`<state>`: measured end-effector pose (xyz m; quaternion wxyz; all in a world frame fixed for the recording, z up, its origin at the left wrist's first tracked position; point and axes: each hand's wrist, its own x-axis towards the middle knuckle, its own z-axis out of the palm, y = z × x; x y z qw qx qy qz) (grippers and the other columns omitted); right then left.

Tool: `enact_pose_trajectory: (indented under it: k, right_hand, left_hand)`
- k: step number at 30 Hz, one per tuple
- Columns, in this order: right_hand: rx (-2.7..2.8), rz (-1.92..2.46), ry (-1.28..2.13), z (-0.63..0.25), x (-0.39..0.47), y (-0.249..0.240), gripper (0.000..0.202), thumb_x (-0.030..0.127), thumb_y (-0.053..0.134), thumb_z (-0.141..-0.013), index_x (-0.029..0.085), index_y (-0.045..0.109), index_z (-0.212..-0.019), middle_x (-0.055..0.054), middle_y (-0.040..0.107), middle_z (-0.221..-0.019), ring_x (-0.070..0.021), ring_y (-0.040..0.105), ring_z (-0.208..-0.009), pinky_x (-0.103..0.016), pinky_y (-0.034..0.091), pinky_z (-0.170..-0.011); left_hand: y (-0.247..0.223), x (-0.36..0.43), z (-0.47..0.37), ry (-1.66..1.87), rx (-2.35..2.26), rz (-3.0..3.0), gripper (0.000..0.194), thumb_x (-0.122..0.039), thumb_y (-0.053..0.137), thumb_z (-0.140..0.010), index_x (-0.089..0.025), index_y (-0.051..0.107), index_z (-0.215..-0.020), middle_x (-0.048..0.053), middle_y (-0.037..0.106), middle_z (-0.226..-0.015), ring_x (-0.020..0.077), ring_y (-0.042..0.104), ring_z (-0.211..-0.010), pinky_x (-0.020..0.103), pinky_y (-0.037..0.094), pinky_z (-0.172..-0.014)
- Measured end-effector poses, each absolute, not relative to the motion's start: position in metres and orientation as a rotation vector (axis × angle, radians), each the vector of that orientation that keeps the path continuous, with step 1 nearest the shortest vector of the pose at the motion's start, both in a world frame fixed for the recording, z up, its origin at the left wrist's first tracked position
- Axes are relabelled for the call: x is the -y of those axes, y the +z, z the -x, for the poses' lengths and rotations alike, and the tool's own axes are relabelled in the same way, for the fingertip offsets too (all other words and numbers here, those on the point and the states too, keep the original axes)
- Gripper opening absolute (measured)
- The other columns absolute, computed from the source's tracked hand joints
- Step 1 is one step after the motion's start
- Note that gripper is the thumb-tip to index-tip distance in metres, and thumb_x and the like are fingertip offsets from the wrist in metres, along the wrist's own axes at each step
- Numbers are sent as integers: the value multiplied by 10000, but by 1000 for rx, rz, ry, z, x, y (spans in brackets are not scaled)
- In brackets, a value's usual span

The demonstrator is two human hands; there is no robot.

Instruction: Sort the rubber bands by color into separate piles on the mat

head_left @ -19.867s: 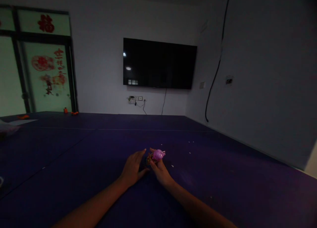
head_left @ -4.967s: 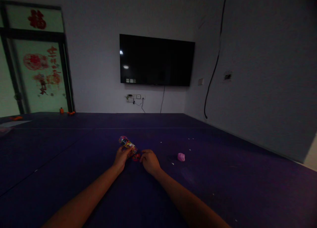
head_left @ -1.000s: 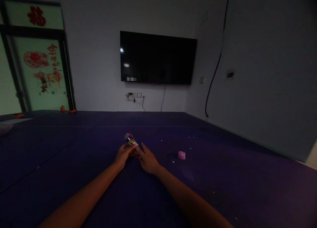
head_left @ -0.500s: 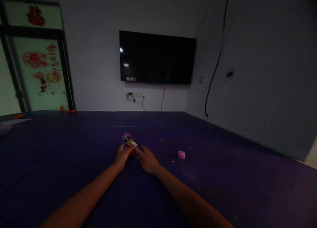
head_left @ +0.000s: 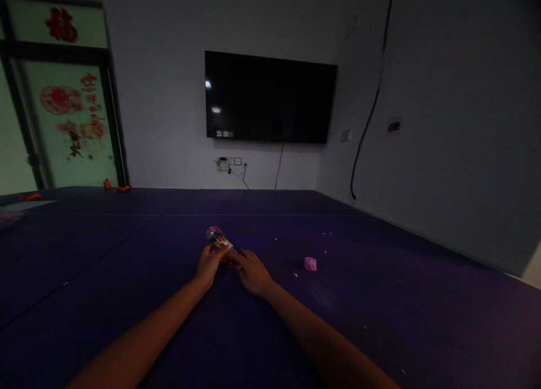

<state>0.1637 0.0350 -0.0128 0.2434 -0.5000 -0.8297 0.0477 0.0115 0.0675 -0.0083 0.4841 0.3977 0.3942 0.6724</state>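
One colourful tube point(head_left: 216, 238) between fingers point(head_left: 220, 254).

Seen from a camera worn on the person's head, the room spreads out ahead, the lens facing forward and down over a seamed purple surface point(head_left: 359, 287) that fills the lower half of the frame. Two forearms point(head_left: 156, 324) reach in from the bottom edge, nearest the lens; farther out, the left hand point(head_left: 208, 266) and right hand point(head_left: 254, 274) sit close together, below and left of center. The wide view runs on to the far wall point(head_left: 164, 96), where a flat-screen television point(head_left: 270, 98) hangs well beyond the hands. A glass door point(head_left: 42, 135) lines the left margin; a side wall point(head_left: 460, 152) closes off the right.
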Motion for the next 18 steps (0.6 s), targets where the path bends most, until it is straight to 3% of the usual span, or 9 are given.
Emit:
enact_pose_trajectory:
  k: [7, 18]
  right_hand:
    - [2258, 1374, 127, -164, -35, -12, 500, 155, 457, -820, 260, 485, -1308, -88, 432, -1388, -257, 327, -1310, -444, 314, -1029]
    - [2263, 1348, 110, -164, -35, -10, 451, 151, 448, -828, 194, 524, -1270, -129, 465, -1355, -255, 372, -1283, -424, 321, -1029]
  left_hand:
    - [-8, -68, -11, 1677, -980, -961, 447, -169, 817, -636, -134, 583, -1015, 46, 706, -769, 155, 685, -631, 265, 565, -636]
    - [-4, -65, -11, 1716, -1023, -952, 336, -183, 794, -643, -143, 600, -915, 23, 690, -706, 160, 673, -596, 255, 551, -595]
